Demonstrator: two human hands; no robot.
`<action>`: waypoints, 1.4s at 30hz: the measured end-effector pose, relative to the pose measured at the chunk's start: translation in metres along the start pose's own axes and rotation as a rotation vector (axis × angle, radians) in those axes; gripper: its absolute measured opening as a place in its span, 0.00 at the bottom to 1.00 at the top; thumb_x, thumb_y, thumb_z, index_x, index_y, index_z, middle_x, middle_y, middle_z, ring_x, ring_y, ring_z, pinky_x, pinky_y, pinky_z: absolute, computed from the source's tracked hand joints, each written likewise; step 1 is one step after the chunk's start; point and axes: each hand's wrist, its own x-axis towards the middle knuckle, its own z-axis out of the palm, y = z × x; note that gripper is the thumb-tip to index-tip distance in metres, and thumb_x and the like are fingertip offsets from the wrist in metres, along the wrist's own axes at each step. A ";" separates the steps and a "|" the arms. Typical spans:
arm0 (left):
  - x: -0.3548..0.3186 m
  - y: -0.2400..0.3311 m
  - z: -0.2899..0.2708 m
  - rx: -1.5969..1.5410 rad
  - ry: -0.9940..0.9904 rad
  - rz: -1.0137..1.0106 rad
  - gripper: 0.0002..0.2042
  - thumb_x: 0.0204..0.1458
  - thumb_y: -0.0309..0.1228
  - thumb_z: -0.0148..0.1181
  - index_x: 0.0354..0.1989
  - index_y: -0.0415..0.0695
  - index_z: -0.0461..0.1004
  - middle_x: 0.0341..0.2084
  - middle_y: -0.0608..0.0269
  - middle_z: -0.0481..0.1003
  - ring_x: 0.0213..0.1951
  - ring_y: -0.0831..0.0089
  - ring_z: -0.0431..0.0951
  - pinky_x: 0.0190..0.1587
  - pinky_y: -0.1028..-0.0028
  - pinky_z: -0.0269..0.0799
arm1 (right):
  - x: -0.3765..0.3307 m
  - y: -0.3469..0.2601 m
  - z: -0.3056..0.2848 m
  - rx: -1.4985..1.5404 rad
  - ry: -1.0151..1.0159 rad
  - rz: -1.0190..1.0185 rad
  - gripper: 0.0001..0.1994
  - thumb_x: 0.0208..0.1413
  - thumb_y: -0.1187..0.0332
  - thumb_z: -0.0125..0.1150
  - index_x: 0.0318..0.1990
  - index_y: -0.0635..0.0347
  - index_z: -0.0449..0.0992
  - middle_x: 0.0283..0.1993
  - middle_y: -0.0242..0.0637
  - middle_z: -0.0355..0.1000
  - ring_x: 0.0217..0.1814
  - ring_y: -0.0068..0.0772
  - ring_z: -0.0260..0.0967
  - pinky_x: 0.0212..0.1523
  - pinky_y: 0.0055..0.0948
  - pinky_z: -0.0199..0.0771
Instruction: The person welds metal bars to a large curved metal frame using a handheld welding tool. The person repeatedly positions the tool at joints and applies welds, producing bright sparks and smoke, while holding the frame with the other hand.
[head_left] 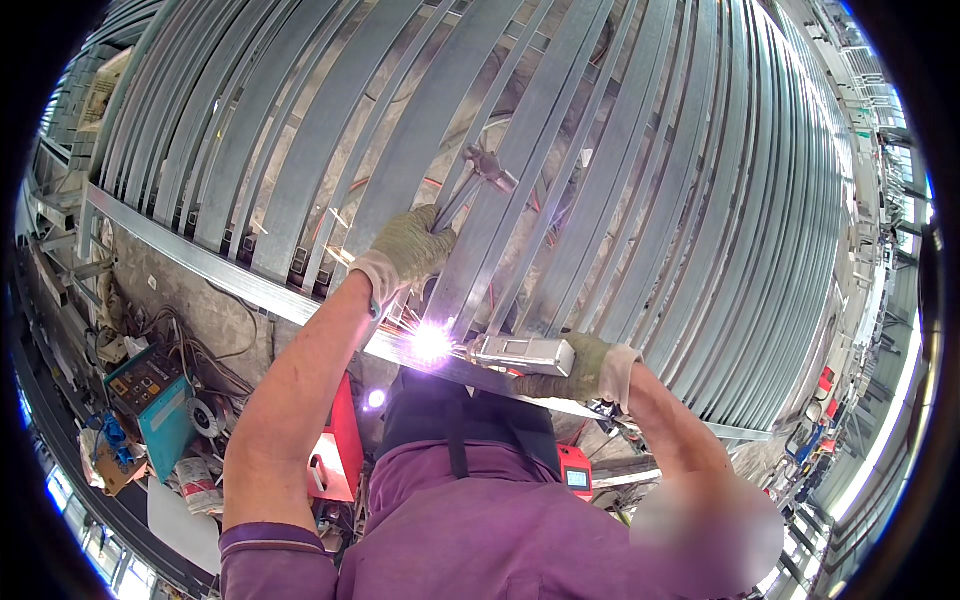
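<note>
My left hand, in a green work glove with a pale cuff, is closed around the handle of a hammer. The hammer's metal head lies over the grey metal bars, pointing away from me. My right hand, gloved the same way, grips a boxy silver welding torch whose tip points left. At that tip glows a white-violet welding arc, just below my left wrist. It meets the near rail of the bar frame, and its glare hides the joint.
A teal machine with a control panel stands at lower left, with cables behind it. Beneath my left forearm is a red box; a small red device with a screen sits beside my waist. More metal stock lies far right.
</note>
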 end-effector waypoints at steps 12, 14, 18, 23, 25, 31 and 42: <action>0.004 -0.007 0.000 -0.033 -0.001 0.012 0.12 0.67 0.36 0.67 0.49 0.40 0.82 0.34 0.60 0.84 0.37 0.70 0.81 0.45 0.66 0.75 | -0.008 -0.016 -0.006 -0.111 -0.043 0.079 0.42 0.53 0.33 0.81 0.68 0.51 0.81 0.63 0.44 0.84 0.65 0.46 0.81 0.66 0.39 0.79; 0.004 -0.006 0.000 -0.024 -0.003 0.004 0.12 0.67 0.36 0.67 0.49 0.40 0.83 0.34 0.60 0.85 0.38 0.70 0.81 0.46 0.66 0.76 | -0.010 -0.020 -0.006 -0.133 -0.043 0.084 0.41 0.55 0.34 0.80 0.69 0.50 0.81 0.63 0.43 0.84 0.65 0.45 0.81 0.65 0.39 0.79; 0.007 -0.009 0.001 -0.013 -0.004 -0.002 0.13 0.67 0.37 0.67 0.49 0.40 0.83 0.35 0.59 0.85 0.39 0.69 0.83 0.47 0.67 0.76 | -0.013 -0.024 -0.007 -0.162 -0.042 0.094 0.40 0.58 0.35 0.77 0.71 0.48 0.80 0.63 0.41 0.85 0.64 0.42 0.82 0.65 0.37 0.80; 0.010 -0.014 0.001 0.014 0.022 0.039 0.13 0.66 0.37 0.67 0.49 0.40 0.83 0.35 0.59 0.86 0.38 0.68 0.83 0.46 0.66 0.77 | -0.014 -0.027 -0.007 -0.181 -0.038 0.127 0.39 0.61 0.35 0.76 0.73 0.46 0.79 0.63 0.40 0.85 0.64 0.39 0.82 0.64 0.36 0.80; 0.006 -0.007 0.000 0.020 0.018 0.021 0.13 0.66 0.37 0.67 0.50 0.40 0.83 0.35 0.58 0.86 0.38 0.68 0.83 0.45 0.66 0.77 | -0.016 -0.030 -0.008 -0.176 -0.039 0.150 0.39 0.60 0.35 0.77 0.73 0.46 0.79 0.64 0.40 0.85 0.64 0.39 0.82 0.64 0.36 0.80; 0.012 -0.016 0.002 0.037 0.040 0.039 0.13 0.66 0.36 0.67 0.51 0.40 0.83 0.34 0.59 0.85 0.38 0.70 0.83 0.45 0.67 0.76 | -0.022 -0.046 -0.011 -0.068 -0.045 0.090 0.42 0.57 0.34 0.79 0.72 0.50 0.79 0.63 0.42 0.85 0.65 0.39 0.82 0.65 0.36 0.80; 0.005 -0.008 -0.001 0.026 0.012 0.029 0.19 0.64 0.40 0.64 0.55 0.38 0.82 0.39 0.46 0.85 0.43 0.53 0.85 0.50 0.58 0.78 | -0.020 -0.034 -0.011 -0.123 -0.073 0.052 0.39 0.61 0.37 0.77 0.75 0.45 0.77 0.67 0.40 0.83 0.69 0.39 0.80 0.68 0.36 0.79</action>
